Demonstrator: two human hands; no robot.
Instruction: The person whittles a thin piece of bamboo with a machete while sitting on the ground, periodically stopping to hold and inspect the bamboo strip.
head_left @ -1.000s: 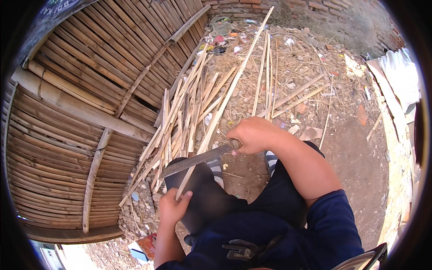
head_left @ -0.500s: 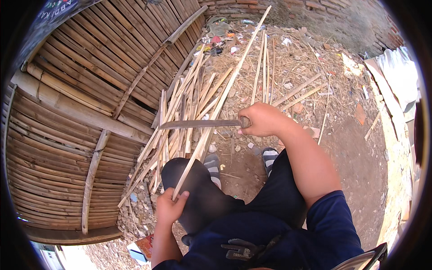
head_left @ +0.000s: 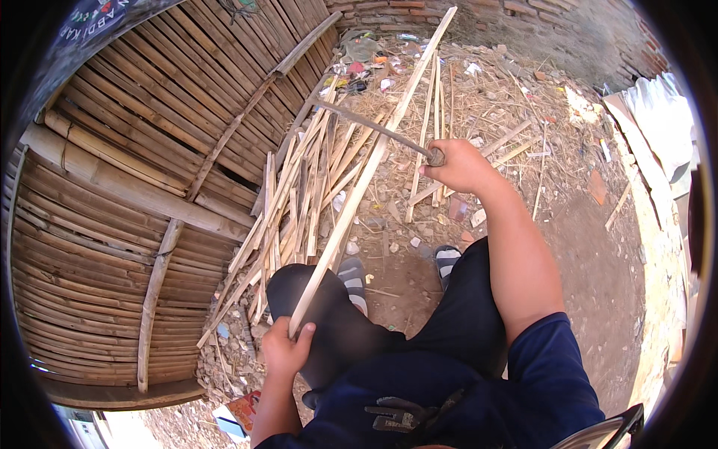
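My left hand (head_left: 286, 348) is closed around the near end of a long, pale split-bamboo strip (head_left: 360, 187) beside my left knee. The strip slants up and away to the far right, over my knee. My right hand (head_left: 460, 166) grips the short handle of a machete (head_left: 348, 117). Its narrow dark blade points to the far left and crosses the strip beyond its middle. Whether the blade touches the strip I cannot tell.
A pile of bamboo strips (head_left: 299, 191) lies to the left, along a bamboo-slat wall (head_left: 97, 217). Several more strips (head_left: 426, 127) lie ahead on littered ground. A brick wall (head_left: 538, 37) closes off the far side. White sheeting (head_left: 662, 120) hangs at the right.
My right hand has moved away from me and slightly right; the machete now slants to the far left instead of lying crosswise. The held strip shows a broader face; my left hand stays nearly still.
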